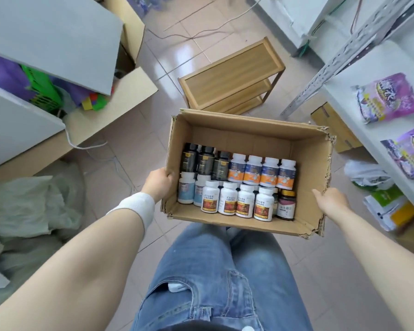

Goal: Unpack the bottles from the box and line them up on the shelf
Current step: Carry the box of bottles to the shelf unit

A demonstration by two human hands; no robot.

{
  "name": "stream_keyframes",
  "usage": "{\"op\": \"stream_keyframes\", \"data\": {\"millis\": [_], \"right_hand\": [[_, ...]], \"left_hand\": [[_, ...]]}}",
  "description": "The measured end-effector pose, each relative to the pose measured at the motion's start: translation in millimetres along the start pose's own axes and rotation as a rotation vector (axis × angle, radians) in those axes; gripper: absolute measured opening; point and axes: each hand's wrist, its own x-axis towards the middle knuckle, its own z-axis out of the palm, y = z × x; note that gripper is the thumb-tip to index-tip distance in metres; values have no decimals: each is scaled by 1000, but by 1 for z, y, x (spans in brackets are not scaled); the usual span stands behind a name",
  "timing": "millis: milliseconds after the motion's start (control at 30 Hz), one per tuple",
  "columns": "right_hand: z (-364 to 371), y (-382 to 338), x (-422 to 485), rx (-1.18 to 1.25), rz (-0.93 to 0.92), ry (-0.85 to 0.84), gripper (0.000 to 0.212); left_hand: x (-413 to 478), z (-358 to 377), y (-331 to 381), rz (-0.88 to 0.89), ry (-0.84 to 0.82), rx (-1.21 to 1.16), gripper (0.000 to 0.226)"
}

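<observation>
Box [246, 137] of bottles [237, 182] held by both hands, wooden rack [232, 75] beyond

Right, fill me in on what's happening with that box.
A person is carrying an open cardboard box, left hand gripping its left wall and right hand on its right wall. Inside, bottles stand upright: four white ones with red labels nearest, white ones with orange-and-blue labels and dark ones behind. None is unpacked yet. The white shelf to the right holds purple packets.
</observation>
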Motion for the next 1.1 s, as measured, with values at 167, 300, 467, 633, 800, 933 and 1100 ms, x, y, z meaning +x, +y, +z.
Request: {"op": "stream_keyframes", "data": {"millis": [167,300,467,633,800,933,1100], "right_hand": [[-51,-38,75,-40,-38,-38,40],[-99,-71,139,-111,-132,-55,40],[-163,-123,188,-168,-258,-49,42],[-206,-182,237,-262,-322,-31,46],[-229,-240,276,-324,-346,-5,47],[-235,-281,309,-361,-322,-29,49],[-231,-326,345,-450,-287,-42,51]], "left_hand": [[49,-10,61,-40,10,4,30],[77,-16,101,-111,24,-41,26],[106,-28,147,-168,61,-128,25],[140,-40,184,-217,102,-205,23],[182,-56,206,-278,110,-287,26],[227,-72,217,-307,73,-315,31],[274,-80,227,-367,65,-336,33]]}}
